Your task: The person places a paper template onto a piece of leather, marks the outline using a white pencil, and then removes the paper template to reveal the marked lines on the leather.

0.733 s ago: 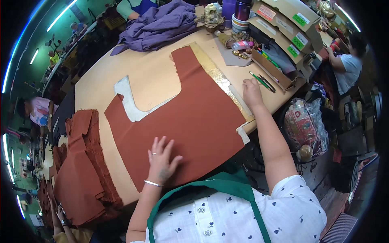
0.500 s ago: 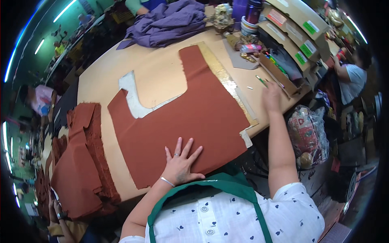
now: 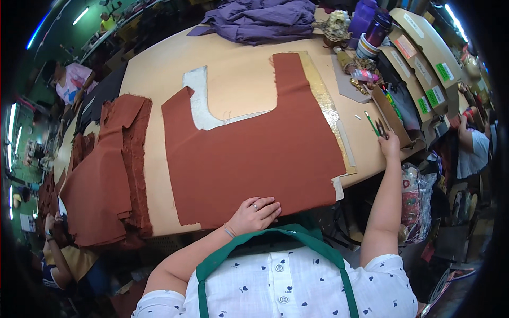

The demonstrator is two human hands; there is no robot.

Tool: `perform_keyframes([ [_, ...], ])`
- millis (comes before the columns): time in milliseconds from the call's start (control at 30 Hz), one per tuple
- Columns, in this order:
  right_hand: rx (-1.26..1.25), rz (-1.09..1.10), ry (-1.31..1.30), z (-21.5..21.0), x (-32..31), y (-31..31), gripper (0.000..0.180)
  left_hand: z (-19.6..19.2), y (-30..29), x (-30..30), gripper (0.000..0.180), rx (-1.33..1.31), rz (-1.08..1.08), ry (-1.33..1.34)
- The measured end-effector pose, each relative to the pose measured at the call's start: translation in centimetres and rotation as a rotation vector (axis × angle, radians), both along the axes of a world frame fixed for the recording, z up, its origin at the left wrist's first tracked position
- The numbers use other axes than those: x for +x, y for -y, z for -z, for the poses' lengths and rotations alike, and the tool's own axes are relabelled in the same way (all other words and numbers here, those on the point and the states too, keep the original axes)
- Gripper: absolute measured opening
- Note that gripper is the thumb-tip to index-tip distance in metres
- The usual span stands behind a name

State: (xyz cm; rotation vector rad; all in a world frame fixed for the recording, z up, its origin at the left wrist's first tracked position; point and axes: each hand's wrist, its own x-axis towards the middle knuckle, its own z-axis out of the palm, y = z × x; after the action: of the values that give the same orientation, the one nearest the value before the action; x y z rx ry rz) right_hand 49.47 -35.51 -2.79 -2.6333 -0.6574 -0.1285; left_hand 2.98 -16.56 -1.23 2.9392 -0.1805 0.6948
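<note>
One rust-red fabric panel (image 3: 252,164) lies spread on the tan table (image 3: 157,180), and we see a deep, rounded cut-out in its far side. Our left hand (image 3: 254,216) rests on the panel's near edge, palm down and unclenched, its fingers close together. Well to the right of the panel, our right hand (image 3: 391,144) has its fingertips at a pair of dark snips (image 3: 380,127) and the end of a green pencil (image 3: 373,123); we cannot tell whether they are closed on either one. Between the panel and the pencil we spot a small white stick (image 3: 358,117). A pale template (image 3: 198,100) shows from under the panel along the cut-out, and a gold strip (image 3: 319,91) runs down the panel's right side. Left of the panel we have a pile of rust-red cloth (image 3: 103,177); beyond the panel lies a heap of purple cloth (image 3: 260,22).
</note>
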Motion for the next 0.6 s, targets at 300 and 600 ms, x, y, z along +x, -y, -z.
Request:
perform_keyframes([
  [300,1.180,0.083,-0.769,2.6,-0.9,3.1,0.018,-0.6,-0.1,0.1,0.009,-0.255,-0.015,-0.123],
  [600,1.509,-0.456,-1.348,-1.1,-11.4,-2.0,0.031,-2.1,0.0,0.1,0.015,-0.797,0.105,-0.405],
])
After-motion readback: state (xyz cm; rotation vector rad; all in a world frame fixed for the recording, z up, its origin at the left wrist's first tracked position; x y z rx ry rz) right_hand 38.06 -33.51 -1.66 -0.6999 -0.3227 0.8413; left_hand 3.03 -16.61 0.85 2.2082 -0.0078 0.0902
